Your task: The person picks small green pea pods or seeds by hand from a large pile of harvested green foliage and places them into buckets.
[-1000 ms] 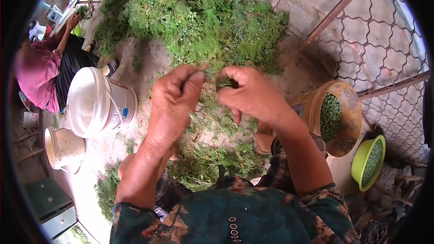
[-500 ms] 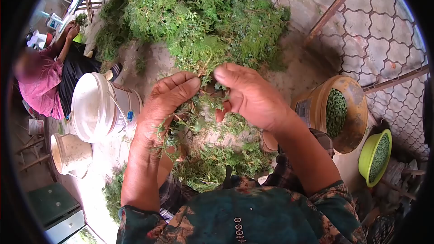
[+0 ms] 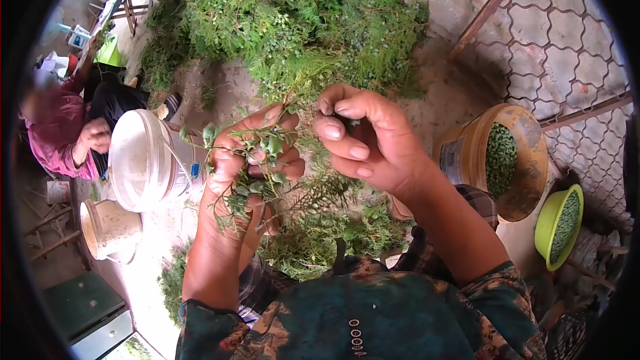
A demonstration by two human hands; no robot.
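In my left hand [image 3: 230, 167], closed, is a leafy conifer sprig [image 3: 273, 143] carrying several small green cones; its twigs hang over my fingers and wrist. To its right and apart from it is my right hand [image 3: 373, 130], with fingers curled in and the thumb bent over them. A small dark green cone [image 3: 348, 122] partly shows between that thumb and fingers; whatever else the palm holds is hidden. Beyond both hands lies a big heap of green conifer branches [image 3: 267, 20]. More cut greenery [image 3: 307, 237] covers the floor below my hands.
At the right stand a tan bucket [image 3: 530, 167] with green cones in it and a lime-green basin [image 3: 543, 240] of cones. A white bucket [image 3: 137, 160] and a smaller beige bucket [image 3: 110, 227] are left. Another person [image 3: 60, 127] sits there. Wire mesh [image 3: 553, 40] borders the right.
My hands have drawn apart; the right has curled its fingers, and the left has turned, bringing the sprig's cones into view. The other person's near hand has come down beside the white bucket.
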